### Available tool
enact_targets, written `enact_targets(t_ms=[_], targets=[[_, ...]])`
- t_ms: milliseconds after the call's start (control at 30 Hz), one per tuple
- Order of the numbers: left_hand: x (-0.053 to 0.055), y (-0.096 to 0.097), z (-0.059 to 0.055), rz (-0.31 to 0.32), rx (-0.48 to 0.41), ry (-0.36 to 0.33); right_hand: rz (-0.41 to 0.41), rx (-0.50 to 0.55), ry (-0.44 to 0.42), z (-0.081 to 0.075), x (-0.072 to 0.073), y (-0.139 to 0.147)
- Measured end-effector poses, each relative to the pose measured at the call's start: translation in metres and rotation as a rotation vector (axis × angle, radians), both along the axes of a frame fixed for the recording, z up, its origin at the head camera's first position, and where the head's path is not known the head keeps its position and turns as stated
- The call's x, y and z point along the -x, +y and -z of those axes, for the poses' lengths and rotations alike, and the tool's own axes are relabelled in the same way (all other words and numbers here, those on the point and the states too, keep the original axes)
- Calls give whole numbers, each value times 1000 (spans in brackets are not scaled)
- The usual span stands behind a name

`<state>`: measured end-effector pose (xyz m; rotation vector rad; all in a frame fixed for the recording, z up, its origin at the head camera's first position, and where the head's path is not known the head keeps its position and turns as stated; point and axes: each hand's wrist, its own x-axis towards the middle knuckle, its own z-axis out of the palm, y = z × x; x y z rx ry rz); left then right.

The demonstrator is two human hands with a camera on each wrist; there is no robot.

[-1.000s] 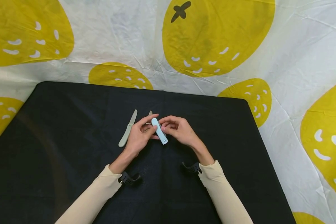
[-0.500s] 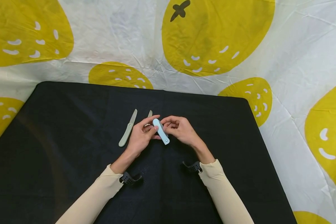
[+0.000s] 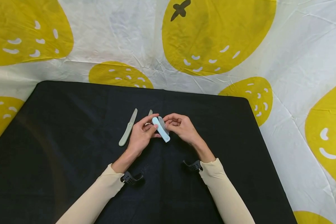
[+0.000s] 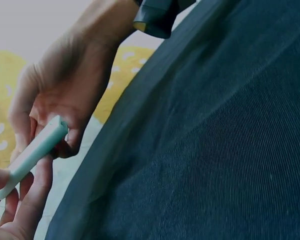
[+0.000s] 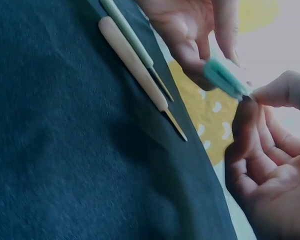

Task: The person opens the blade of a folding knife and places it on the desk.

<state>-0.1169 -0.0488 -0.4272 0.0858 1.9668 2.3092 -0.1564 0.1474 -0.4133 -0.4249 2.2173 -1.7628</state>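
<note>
A light blue folding knife [image 3: 163,133] is held up between both hands, its blade [image 3: 161,121] swung partly out of the handle. My left hand [image 3: 137,137] grips the handle, thumb on the near face and fingers behind. From the right, my right hand [image 3: 182,128] pinches the blade between thumb and fingers. In the left wrist view the knife's handle [image 4: 37,150] slants between the hands. The right wrist view shows the handle's slot [image 5: 222,79] and right fingertips at its edge.
Left of the hands, an unfolded knife with a pale green handle [image 3: 126,135] lies on the black tablecloth [image 3: 72,140]. Another knife's blade tip [image 3: 150,112] shows behind the left hand; its pale handle [image 5: 132,65] appears in the right wrist view. A lemon-print cloth [image 3: 123,37] hangs behind.
The blade has come further out of the light blue handle, showing clearly on its right side. My right hand has risen slightly, still pinching; the left keeps its grip.
</note>
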Motion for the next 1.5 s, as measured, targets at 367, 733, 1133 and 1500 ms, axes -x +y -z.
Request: enact_targets(t_ms=[367,733,1133,1500], targets=[[1,-10,1,78,62,11,-119,-38,-19,-5,3,-2],[1,-12,1,88,51,6,-96,-4,8,-6,1,-3],[1,-8,3,-87,-30,-18,63,127,36,2,4,3],[4,-16,-2,-37,7,0,-7,45,18,-3,8,8]])
